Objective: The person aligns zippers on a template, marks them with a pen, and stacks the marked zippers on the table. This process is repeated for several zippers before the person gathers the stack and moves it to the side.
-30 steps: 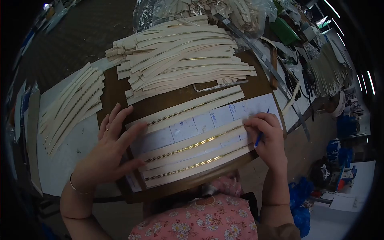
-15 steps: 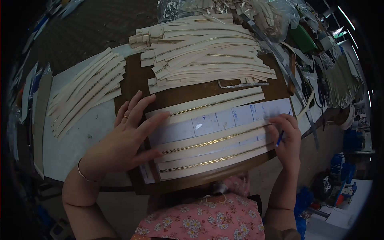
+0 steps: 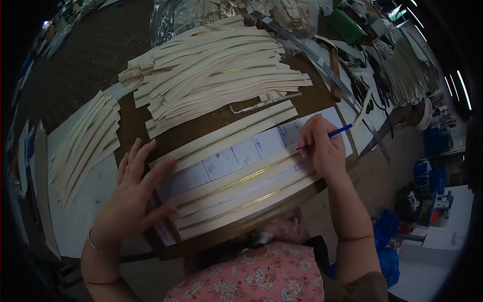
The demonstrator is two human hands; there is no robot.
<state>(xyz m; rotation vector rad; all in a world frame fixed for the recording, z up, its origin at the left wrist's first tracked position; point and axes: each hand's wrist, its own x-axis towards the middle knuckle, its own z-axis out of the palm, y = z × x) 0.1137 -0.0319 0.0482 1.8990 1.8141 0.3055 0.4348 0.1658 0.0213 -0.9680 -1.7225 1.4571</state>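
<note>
My left hand point(image 3: 130, 199) has its fingers spread over the left ends of the zippers. Its index fingertip rests at the end of the upper zipper point(image 3: 234, 132), and the thumb touches the end of the middle zipper point(image 3: 241, 180). A blue pen point(image 3: 341, 130) is pinched in my right hand point(image 3: 324, 147), its tip at the right part of the middle zipper. Nearest my body lies the lower zipper point(image 3: 246, 205). All three have cream tape and gold teeth. Beneath them is a white sheet point(image 3: 220, 164) with blue ruled lines and ink marks.
A brown board point(image 3: 132, 121) carries the sheet and a large heap of zippers point(image 3: 211, 75). More zippers point(image 3: 85, 143) lie at left. A long metal ruler point(image 3: 307, 50) crosses the back right, near a green box point(image 3: 346, 26) and a plastic bag point(image 3: 171, 20).
The view has shifted, so the table sits further left. My right hand has turned and moved leftward along the middle zipper, bringing the pen tip down to it. My left hand remains spread on the ends.
</note>
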